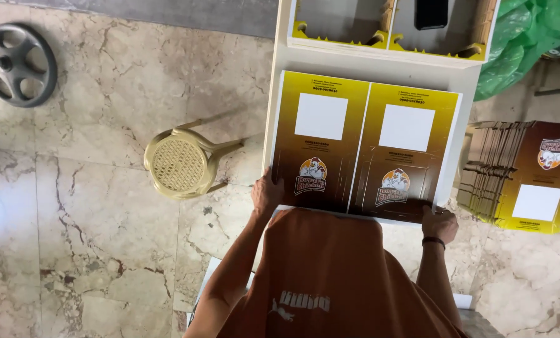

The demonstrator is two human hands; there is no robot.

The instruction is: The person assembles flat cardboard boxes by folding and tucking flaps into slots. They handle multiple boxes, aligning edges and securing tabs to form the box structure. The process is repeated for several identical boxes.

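With both hands gripping, flat carton blank (364, 150) on table (280, 62).
Left hand (266, 194), right hand (439, 222) clamp its near corners; long axis crosswise, blank extends away.

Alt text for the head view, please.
Seen from above, a person's left hand and right hand grip the near corners of a flat brown-and-yellow printed carton sheet on a white table; a stack of similar sheets lies right.
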